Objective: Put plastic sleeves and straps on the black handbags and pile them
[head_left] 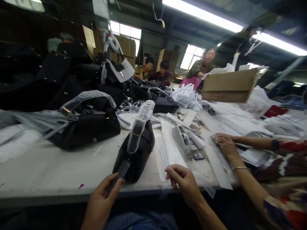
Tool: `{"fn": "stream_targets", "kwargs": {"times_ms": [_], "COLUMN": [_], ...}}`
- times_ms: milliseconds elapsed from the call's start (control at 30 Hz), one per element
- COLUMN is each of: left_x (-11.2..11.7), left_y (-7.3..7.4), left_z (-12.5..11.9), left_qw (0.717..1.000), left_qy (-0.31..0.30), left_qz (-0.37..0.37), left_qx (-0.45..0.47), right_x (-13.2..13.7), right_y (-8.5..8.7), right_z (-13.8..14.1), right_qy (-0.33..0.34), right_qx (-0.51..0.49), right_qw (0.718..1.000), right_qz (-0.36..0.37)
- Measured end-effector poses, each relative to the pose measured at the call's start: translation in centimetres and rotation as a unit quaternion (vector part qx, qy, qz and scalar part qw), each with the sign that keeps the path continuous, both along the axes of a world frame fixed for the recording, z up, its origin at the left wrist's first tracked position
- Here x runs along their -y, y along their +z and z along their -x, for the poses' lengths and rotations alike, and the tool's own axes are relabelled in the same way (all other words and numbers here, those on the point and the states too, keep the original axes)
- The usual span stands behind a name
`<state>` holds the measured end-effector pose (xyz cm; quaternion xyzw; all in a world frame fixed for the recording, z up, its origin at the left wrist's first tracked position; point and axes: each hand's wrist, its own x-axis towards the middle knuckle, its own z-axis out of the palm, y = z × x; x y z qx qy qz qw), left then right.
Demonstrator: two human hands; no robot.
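A black handbag (135, 150) stands near the front edge of the white table, its handle covered in clear plastic wrap. At its near end, my left hand (103, 195) pinches a dark strap (124, 169) between thumb and fingers. To the right of the bag, my right hand (183, 182) is closed, thumb against curled fingers. It hovers by the white paper sheets (171, 143); whether anything small is in those fingers I cannot make out. Behind the sheets sits a grey tape dispenser (183, 140).
Another black handbag (88, 129) with a wrapped handle stands at left, before a pile of black bags (52, 70). On my right, a co-worker's hands (226, 143) press on plastic-wrapped material. Farther back, a person handles a cardboard box (227, 84).
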<state>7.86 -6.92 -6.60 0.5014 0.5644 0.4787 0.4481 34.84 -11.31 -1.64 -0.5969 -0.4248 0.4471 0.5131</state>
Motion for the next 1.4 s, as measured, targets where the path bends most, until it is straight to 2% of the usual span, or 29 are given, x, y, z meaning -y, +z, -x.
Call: {"fn": "stream_targets", "kwargs": {"times_ms": [100, 167, 267, 500, 600, 700, 767, 900, 1033, 1200, 1400], "left_x": [0.2, 0.4, 0.5, 0.5, 0.9, 1.2, 1.1, 0.8, 0.7, 0.9, 1.0], "left_y": [0.7, 1.1, 1.3, 0.9, 1.3, 1.9, 2.2, 2.9, 3.0, 2.7, 3.5], "left_z": [0.0, 0.0, 0.2, 0.8, 0.9, 1.1, 1.2, 1.0, 0.5, 0.4, 0.4], "left_qw": [0.998, 0.998, 0.998, 0.993, 0.977, 0.942, 0.925, 0.924, 0.941, 0.959, 0.961], "left_qy": [-0.052, -0.059, -0.06, -0.068, -0.085, -0.117, -0.142, -0.15, -0.149, -0.14, -0.157], "left_qz": [0.01, 0.006, 0.007, 0.019, 0.092, 0.172, 0.203, 0.245, 0.234, 0.201, 0.188], "left_qx": [0.032, 0.032, 0.033, 0.093, 0.174, 0.261, 0.288, 0.253, 0.195, 0.146, 0.127], "right_x": [-1.1, -2.6, -4.6, -5.6, -5.5, -5.0, -4.6, -4.1, -4.3, -4.7, -5.2], "right_y": [1.5, 1.6, 1.3, 0.9, -0.3, -1.8, -2.4, -2.5, -2.1, -2.0, -1.4], "right_z": [7.1, 10.4, 12.8, 12.8, 12.2, 11.3, 10.9, 11.3, 12.6, 13.7, 13.9], "right_qy": [0.121, 0.139, 0.124, 0.11, 0.13, 0.186, 0.202, 0.178, 0.124, 0.123, 0.111], "right_qx": [-0.052, -0.058, -0.024, 0.068, 0.018, -0.082, -0.116, -0.052, 0.008, -0.008, 0.01], "right_qw": [0.991, 0.988, 0.991, 0.987, 0.987, 0.978, 0.972, 0.983, 0.992, 0.992, 0.994], "right_qz": [0.016, 0.023, 0.041, 0.095, 0.09, 0.046, 0.019, -0.007, 0.0, 0.009, 0.02]}}
